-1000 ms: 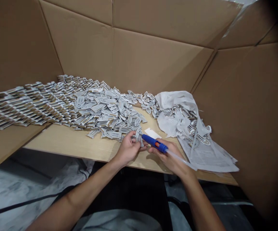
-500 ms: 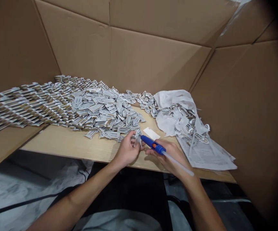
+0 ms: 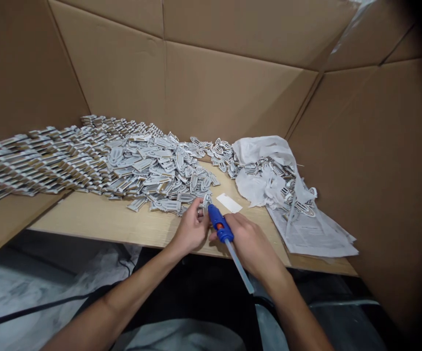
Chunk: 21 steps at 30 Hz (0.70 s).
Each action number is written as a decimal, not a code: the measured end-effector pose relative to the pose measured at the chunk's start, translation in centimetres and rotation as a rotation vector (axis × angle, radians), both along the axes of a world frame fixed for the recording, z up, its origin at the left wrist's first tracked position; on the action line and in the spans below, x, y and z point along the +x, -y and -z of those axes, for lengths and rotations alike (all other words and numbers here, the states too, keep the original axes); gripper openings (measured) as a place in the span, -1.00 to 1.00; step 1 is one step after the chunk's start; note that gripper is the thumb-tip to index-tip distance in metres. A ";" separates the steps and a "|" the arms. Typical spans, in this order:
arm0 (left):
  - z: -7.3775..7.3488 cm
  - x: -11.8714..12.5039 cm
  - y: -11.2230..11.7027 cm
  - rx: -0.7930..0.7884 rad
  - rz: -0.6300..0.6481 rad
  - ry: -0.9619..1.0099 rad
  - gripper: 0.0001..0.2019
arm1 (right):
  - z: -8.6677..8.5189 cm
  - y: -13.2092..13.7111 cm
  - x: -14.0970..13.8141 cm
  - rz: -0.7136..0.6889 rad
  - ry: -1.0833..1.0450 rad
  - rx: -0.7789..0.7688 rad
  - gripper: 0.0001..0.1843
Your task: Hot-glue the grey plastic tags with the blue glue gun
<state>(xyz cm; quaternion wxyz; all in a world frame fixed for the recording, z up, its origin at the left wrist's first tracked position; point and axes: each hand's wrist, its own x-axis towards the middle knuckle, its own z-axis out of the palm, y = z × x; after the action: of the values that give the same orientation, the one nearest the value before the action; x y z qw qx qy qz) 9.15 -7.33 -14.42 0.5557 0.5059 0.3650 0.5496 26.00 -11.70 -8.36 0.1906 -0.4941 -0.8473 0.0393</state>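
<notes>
My right hand (image 3: 245, 239) is wrapped round a blue glue gun (image 3: 219, 223), its nozzle pointing away from me and a pale glue stick (image 3: 240, 268) sticking out of its back end. Between the fingers of my left hand (image 3: 193, 226) is a small grey-white clip-shaped piece (image 3: 206, 199), mostly covered by the fingers and the gun. The nozzle is right beside this piece; whether they touch I cannot tell. Just beyond my hands lies a loose pile of similar grey pieces (image 3: 156, 165). A white rectangular card (image 3: 229, 203) rests on the table behind the gun.
Rows of stacked pieces (image 3: 46, 161) cover the table's left side. At the right, a torn white plastic bag (image 3: 262, 146) holds more pieces, with paper sheets (image 3: 316, 239) under it. Cardboard walls (image 3: 233, 92) enclose the wooden table (image 3: 97, 214) at the back and sides.
The glue gun has moved left and turned, so its glue stick now points more toward me. Its nozzle is closer to the piece in my left hand, which stays nearly in place.
</notes>
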 end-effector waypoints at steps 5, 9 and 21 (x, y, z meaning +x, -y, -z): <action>0.0 0.0 -0.1 -0.049 0.005 0.099 -0.40 | 0.3 0.3 -0.6 0.026 0.076 0.160 -0.93; -0.4 0.3 0.0 -0.126 -0.037 0.190 -0.34 | -0.1 0.4 0.2 0.060 -0.078 0.357 -0.87; -1.4 -0.1 0.0 0.030 -0.104 -0.039 -0.69 | -2.0 -0.8 4.4 -0.042 -0.252 0.120 -0.64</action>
<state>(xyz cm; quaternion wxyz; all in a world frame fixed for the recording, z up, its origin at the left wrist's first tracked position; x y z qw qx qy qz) 9.04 -7.35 -12.98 0.5114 0.5052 0.3932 0.5732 30.40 -10.92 -6.36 0.3238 -0.4552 -0.8276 0.0545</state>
